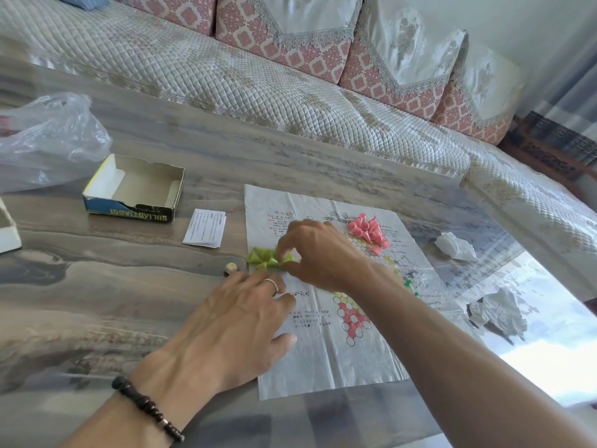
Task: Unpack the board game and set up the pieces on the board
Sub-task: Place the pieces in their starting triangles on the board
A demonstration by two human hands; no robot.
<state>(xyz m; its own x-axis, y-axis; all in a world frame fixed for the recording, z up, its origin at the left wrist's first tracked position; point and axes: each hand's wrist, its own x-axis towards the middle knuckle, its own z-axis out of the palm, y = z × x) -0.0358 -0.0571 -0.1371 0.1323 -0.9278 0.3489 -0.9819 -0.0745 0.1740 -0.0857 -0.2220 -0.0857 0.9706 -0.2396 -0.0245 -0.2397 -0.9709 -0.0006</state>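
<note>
The right hand [318, 250] reaches across the paper board [336, 360], its curled fingertips pinching one of the yellow-green cone pieces [263, 257] heaped at the board's left edge. The left hand [239, 321] lies flat and relaxed, fingers spread, pressing on the board's near-left part; it wears a ring, and a dark bead bracelet sits at the wrist. A pile of pink cone pieces [366, 229] rests on the far part of the board. To the left on the table [97, 302] stand the empty game box [134, 189], a folded leaflet [204, 232] and a small die [231, 268].
</note>
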